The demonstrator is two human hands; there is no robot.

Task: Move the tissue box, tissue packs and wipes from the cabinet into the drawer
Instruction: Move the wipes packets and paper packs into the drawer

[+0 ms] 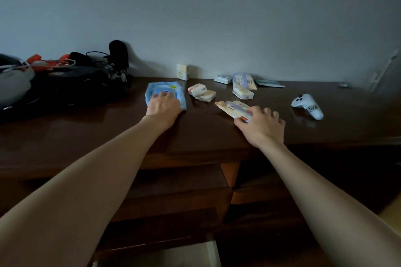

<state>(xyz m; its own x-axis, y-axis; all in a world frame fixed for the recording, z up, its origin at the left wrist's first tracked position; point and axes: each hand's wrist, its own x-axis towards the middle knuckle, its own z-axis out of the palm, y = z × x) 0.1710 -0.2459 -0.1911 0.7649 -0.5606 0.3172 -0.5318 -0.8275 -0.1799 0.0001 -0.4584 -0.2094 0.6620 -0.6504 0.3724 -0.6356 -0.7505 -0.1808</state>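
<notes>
Currently, both hands: each reaches over the cabinet top (206, 128) at once, one item apiece.
Left hand (163, 107): lies flat on the blue wipes pack (166, 91), fingers spread over its lid; whether they have curled under an edge I cannot tell.
Right hand (261, 124): thumb and fingers pinch the near end of a flat beige tissue pack (233, 107), which lies on the wood.
Other tissue packs: two small ones stacked (201, 92) mid-top, a heap of three (242, 86) farther right, a small box (182, 72) upright at the wall.
Drawer (173, 253): open below, a pale interior at the bottom edge, well apart from the items.
Risk, wipes: the soft, slick pack may slide on the polished top instead of lifting, nudging the stacked packs just beside it.
Risk, beige pack: held by one end, it may droop and slip out on the way down.
Risk, bystanders: the white controller (307, 105) sits near the right hand; a wide sweep could knock it.
Risk, light: the dim room hides the drawer's edges, so a drop may miss.
</notes>
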